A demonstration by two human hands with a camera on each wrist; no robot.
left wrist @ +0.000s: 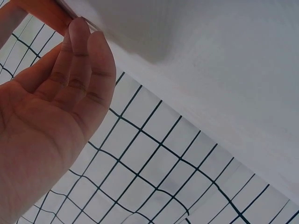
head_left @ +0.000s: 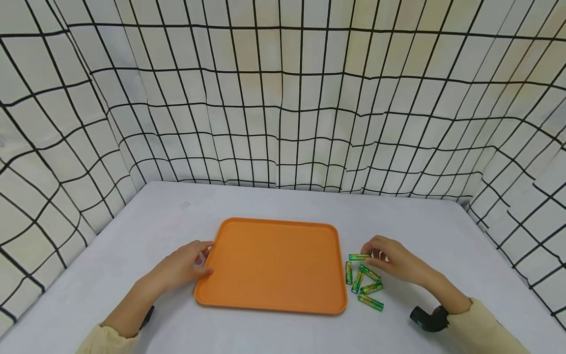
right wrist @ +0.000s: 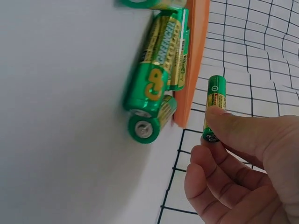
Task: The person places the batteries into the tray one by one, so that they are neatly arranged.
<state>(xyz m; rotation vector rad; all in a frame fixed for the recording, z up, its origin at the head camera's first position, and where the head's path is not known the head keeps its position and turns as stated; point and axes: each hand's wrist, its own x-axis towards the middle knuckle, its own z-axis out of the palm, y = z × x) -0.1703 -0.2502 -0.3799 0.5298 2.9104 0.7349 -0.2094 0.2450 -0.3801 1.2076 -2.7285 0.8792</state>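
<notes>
My left hand point(head_left: 183, 263) holds the left rim of an orange tray point(head_left: 274, 265). The thumb lies over the rim and bent fingertips touch its edge in the left wrist view. Beyond the tray's right side, my right hand point(head_left: 391, 255) pinches a green and gold battery point(right wrist: 216, 100) between thumb and fingers. In the right wrist view this battery is apart from the others. Several matching loose batteries point(head_left: 370, 302) lie on the table close to the tray's right edge, pointing different ways. One of them point(right wrist: 152, 70) shows GP lettering.
The white table point(head_left: 265, 334) carries the tray near its middle. White walls with a black grid point(head_left: 283, 98) rise behind and at both sides. A black device point(head_left: 429, 318) is strapped on the right wrist.
</notes>
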